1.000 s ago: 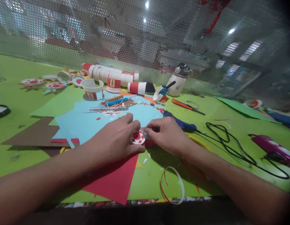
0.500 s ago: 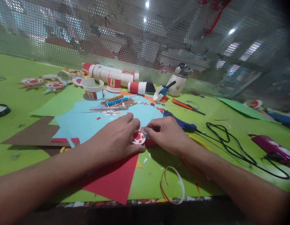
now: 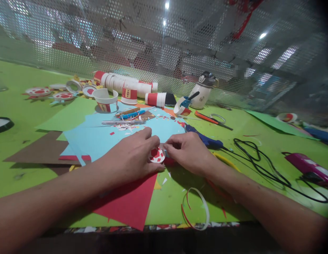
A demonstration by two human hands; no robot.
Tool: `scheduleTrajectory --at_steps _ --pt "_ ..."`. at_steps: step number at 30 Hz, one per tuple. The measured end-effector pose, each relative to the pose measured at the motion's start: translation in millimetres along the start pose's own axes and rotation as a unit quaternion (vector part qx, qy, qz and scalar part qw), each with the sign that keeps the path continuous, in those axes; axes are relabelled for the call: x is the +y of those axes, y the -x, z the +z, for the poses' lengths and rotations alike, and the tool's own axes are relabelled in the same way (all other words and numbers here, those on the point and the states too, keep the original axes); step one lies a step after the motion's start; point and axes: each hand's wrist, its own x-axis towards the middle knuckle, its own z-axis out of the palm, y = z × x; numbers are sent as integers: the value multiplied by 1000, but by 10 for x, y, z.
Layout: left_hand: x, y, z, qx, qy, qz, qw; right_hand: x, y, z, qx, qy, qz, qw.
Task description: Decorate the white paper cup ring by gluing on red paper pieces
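A small white disc with red patches [image 3: 156,155] is held in my left hand [image 3: 138,151], its thumb at the lower edge and its fingers over the upper left. On the disc's right side, my right hand [image 3: 185,148] pinches a small pale piece at the rim; its shape is too small to make out. Both hands rest over light blue paper [image 3: 92,134] and a red sheet [image 3: 132,201]. Paper scraps [image 3: 126,127] and pens [image 3: 130,114] lie beyond my left hand.
Behind stand cut paper cups [image 3: 129,96], a cup stack [image 3: 121,83] and a white bottle [image 3: 201,93]. Orange scissors [image 3: 206,117], a blue glue gun [image 3: 206,139], its black cord and a magenta device [image 3: 306,167] lie right. Patterned discs [image 3: 38,92] sit far left.
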Motion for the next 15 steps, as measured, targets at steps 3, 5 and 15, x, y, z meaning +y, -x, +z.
scheduleTrajectory --at_steps 3,5,15 --pt "5 -4 1 3 -1 3 1000 16 1 -6 9 2 1 1000" --pt "8 2 0 3 -2 3 1000 18 6 -15 17 -2 -1 1000" --pt "-28 6 48 54 22 11 998 -35 3 -198 55 -31 12 998"
